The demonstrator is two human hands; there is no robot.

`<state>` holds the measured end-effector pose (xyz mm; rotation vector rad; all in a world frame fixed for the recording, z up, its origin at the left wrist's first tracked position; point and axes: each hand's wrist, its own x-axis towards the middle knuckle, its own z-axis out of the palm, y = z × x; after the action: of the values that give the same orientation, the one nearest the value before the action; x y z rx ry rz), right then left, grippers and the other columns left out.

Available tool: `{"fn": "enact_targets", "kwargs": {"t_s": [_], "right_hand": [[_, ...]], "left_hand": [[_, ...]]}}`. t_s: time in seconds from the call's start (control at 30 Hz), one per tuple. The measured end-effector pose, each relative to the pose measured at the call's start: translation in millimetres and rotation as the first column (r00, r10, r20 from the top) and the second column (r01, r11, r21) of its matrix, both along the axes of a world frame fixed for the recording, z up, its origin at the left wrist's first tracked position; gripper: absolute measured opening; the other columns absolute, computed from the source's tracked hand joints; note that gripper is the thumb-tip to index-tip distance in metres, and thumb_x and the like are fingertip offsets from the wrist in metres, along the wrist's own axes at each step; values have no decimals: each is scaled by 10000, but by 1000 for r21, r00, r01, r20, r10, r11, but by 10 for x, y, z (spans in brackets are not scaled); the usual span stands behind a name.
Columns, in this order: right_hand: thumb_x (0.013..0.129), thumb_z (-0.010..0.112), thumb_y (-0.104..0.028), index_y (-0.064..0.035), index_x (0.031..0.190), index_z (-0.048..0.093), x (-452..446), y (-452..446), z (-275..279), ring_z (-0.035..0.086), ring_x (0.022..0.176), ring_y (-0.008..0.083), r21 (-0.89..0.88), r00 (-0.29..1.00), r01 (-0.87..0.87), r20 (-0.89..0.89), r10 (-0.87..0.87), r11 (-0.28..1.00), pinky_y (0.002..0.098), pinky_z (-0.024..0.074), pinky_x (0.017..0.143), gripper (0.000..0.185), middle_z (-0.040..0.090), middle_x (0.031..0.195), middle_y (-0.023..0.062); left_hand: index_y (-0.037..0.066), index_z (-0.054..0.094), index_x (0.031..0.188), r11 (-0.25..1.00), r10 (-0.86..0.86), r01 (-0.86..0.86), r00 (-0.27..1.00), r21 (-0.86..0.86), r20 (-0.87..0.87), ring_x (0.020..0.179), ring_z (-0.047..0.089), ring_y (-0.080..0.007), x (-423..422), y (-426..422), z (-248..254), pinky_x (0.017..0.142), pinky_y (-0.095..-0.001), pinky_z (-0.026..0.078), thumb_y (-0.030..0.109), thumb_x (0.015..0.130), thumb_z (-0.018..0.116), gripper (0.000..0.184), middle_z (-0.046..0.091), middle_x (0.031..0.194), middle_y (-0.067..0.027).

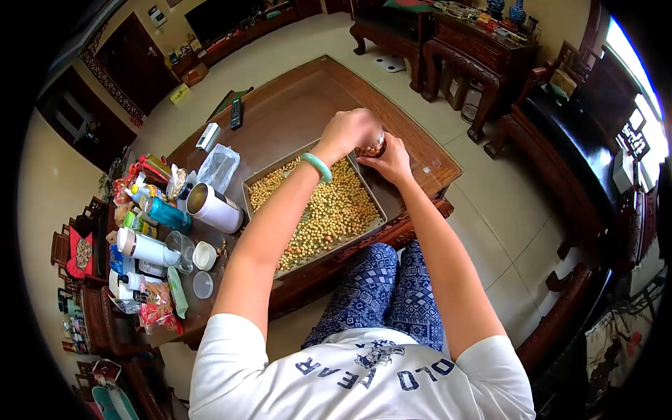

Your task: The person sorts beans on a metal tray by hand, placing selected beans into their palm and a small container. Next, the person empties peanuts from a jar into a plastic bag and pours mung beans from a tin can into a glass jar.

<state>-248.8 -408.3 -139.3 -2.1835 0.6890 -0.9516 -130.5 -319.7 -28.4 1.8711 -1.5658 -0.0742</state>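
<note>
My right hand [392, 162] is wrapped around a small clear jar [372, 148] of reddish-brown nuts or beans beside the far right corner of the tray. Over the jar's top is my left hand [352, 131], curled and partly blurred, with a pale green bangle [316, 168] on its wrist. Its fingers are hidden, so whatever they hold does not show. Below my hands lies a shallow square tray [379, 203] spread with many small round yellowish beans [329, 217]. My left forearm crosses above it.
Left on the wooden table [294, 91] are a white tumbler [215, 208], a teal bottle [168, 213], a plastic bag [218, 166], small tubs and packets. A black remote [236, 113] and a white device [208, 136] lie farther back. A dark bench [595, 133] stands at right.
</note>
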Motion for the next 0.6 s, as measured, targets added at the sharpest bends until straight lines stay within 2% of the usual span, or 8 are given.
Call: {"fn": "enact_targets", "kwargs": {"t_s": [0.13, 0.23, 0.27, 0.37, 0.43, 0.53, 0.6], "right_hand": [[578, 878, -449, -33, 1178, 586, -11, 18, 33, 557, 1077, 349, 6, 1000, 10, -20, -10, 1000, 429, 457, 942, 786, 644, 1080, 166], [579, 878, -446, -32, 1180, 585, -16, 21, 43, 556, 1079, 350, 6, 999, 19, -43, -18, 1000, 431, 459, 941, 787, 640, 1082, 169], [579, 878, -445, -32, 1183, 583, -14, 14, 38, 555, 1084, 349, 5, 999, 14, -42, -14, 1000, 432, 459, 942, 789, 638, 1087, 170], [586, 876, -455, -31, 1194, 579, -13, 13, 21, 544, 1109, 339, 20, 999, 14, -43, -14, 1000, 432, 455, 956, 799, 626, 1123, 168], [595, 873, -462, -29, 1195, 577, -12, -2, 3, 539, 1116, 340, 4, 999, 20, -46, -20, 1000, 434, 452, 962, 797, 620, 1136, 167], [597, 871, -464, -30, 1180, 577, -22, 7, 50, 535, 1122, 342, 8, 998, 10, -68, -10, 1000, 439, 454, 955, 784, 624, 1140, 152], [591, 875, -442, -41, 1165, 591, -2, -6, 13, 548, 1103, 342, -1, 998, 24, -59, -25, 1000, 437, 461, 944, 755, 637, 1121, 147]], "left_hand": [[23, 658, 1021, 999, 8, -6, 999, -46, 44, 716, 682, -260, 106, 4, -67, 676, -352, 536, 91, 873, 640, 165, 692, 812, -166], [45, 664, 1080, 994, 10, -17, 998, -111, -59, 650, 619, -139, 118, 221, 54, 634, -292, 508, 97, 916, 596, 185, 660, 733, -78], [58, 674, 1084, 997, 66, -71, 989, -34, -134, 641, 606, -120, 112, 348, 127, 612, -280, 491, 98, 927, 584, 186, 651, 720, -61], [61, 690, 1062, 991, 77, -91, 987, -96, -143, 592, 597, -138, 108, 847, 170, 577, -297, 481, 99, 944, 551, 186, 666, 714, -94], [52, 700, 1069, 992, 102, -112, 984, -61, -147, 634, 580, -88, 111, 1250, 118, 578, -261, 451, 82, 944, 562, 189, 646, 711, -32], [35, 703, 1059, 985, 151, -164, 963, -43, -224, 649, 559, -66, -96, 1905, 8, 581, -234, 435, 66, 947, 559, 186, 634, 713, -9], [18, 695, 1071, 954, 280, -298, 883, 11, -377, 651, 548, -60, -258, 2295, -118, 595, -227, 433, 47, 949, 554, 189, 625, 721, 1]]}}
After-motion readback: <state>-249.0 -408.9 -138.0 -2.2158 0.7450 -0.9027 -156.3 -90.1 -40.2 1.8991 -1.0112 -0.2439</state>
